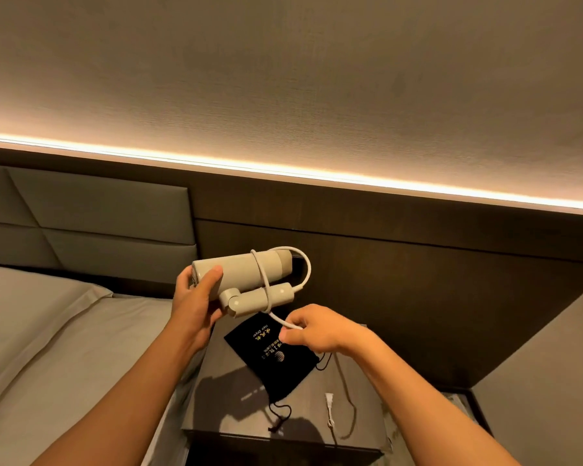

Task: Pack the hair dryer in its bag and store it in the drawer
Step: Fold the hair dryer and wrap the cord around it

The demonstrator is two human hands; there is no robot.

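Note:
A beige hair dryer (241, 272) with its handle folded against the barrel is held up in the air by my left hand (196, 306), which grips its rear end. Its white cord (305, 267) loops once around the barrel and handle. My right hand (317, 329) pinches the cord just below the dryer. The cord's plug (329, 400) hangs down over the nightstand. A flat black drawstring bag (276, 358) with gold lettering lies on the nightstand top (216, 408), under my hands. No drawer front shows clearly.
A bed with pale sheets (48, 348) and a padded grey headboard (91, 216) stands to the left of the nightstand. Dark wood panelling (401, 280) with a lit strip above it runs behind. A grey wall (546, 364) closes in on the right.

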